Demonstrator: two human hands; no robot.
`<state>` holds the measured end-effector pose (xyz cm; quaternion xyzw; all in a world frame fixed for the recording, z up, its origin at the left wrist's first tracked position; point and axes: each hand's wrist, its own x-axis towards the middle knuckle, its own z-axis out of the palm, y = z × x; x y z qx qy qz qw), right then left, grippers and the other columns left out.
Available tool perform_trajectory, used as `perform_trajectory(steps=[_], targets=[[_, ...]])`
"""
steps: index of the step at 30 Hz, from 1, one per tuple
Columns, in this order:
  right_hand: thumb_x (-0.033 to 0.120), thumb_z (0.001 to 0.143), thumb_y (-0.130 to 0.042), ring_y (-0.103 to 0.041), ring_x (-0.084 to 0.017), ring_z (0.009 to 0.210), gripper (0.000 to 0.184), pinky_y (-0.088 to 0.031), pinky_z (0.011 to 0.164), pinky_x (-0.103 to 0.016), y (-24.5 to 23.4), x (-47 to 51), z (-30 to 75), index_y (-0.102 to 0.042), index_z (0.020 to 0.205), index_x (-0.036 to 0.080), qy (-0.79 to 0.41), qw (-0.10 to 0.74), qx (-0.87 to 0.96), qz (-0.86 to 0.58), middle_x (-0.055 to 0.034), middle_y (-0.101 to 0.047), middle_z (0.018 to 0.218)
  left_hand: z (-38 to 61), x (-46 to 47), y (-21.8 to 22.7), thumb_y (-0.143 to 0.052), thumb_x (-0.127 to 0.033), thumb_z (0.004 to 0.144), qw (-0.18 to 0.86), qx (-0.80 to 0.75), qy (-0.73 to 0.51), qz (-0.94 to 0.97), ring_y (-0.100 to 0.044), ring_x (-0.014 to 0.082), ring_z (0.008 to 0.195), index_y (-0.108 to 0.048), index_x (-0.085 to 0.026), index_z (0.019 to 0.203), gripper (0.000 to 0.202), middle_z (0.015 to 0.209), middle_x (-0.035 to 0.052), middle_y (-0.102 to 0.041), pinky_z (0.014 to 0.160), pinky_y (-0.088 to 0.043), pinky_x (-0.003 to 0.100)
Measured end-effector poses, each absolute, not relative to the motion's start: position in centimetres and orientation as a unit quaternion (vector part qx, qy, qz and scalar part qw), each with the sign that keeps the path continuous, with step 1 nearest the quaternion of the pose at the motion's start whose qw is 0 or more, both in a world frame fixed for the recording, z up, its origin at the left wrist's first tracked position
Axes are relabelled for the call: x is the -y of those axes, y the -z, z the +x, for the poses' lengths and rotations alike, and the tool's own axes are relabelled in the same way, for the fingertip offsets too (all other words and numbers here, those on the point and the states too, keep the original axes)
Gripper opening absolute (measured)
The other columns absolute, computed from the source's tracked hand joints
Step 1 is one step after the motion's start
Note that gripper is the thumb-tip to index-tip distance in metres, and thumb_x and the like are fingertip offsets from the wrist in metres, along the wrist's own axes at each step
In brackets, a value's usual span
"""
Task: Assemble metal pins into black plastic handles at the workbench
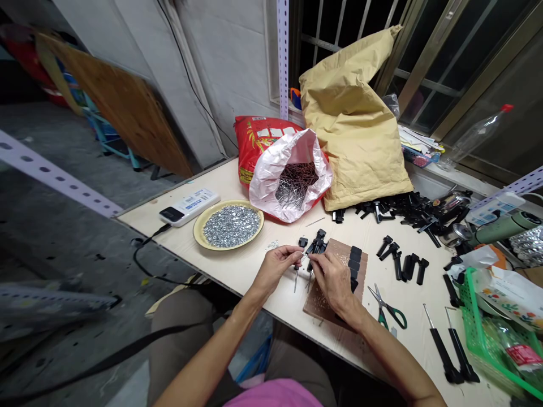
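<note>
My left hand (276,264) and my right hand (331,278) meet above the near edge of the table. The left hand's fingers pinch a thin metal pin (296,277) that hangs down from them. My right hand's fingers are closed on a small black plastic part (316,247) at the brown board (339,265). Several black caps (354,261) sit in a row on that board. A yellow plate (199,227) of small silvery pieces (231,225) lies to the left. An open pink-white bag (271,175) holds many metal pins (297,182).
A brown paper sack (356,130) stands behind a heap of black plastic parts (407,209). Green-handled scissors (388,308) and two black-handled tools (445,350) lie at right. A green basket (475,328) is at the right edge. A white power strip (189,206) sits at left.
</note>
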<state>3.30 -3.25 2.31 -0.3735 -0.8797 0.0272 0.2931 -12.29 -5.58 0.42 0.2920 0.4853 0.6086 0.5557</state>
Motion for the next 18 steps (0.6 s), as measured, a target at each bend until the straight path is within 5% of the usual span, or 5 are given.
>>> perform_trajectory(steps=[18], targets=[[0.027, 0.096, -0.043, -0.06, -0.014, 0.067, 0.023, -0.038, 0.056, -0.024, -1.81, 3.27, 3.68, -0.059, 0.082, 0.019, -0.029, 0.255, 0.875, -0.411, -0.0026, -0.065, 0.075, -11.66, 5.9, -1.17, -0.069, -0.032, 0.062, 0.502, -0.537, -0.57, 0.368, -0.058, 0.0121, 0.054, -0.072, -0.015, 0.075, 0.022, 0.056, -0.0008, -0.064, 0.062, -0.049, 0.026]])
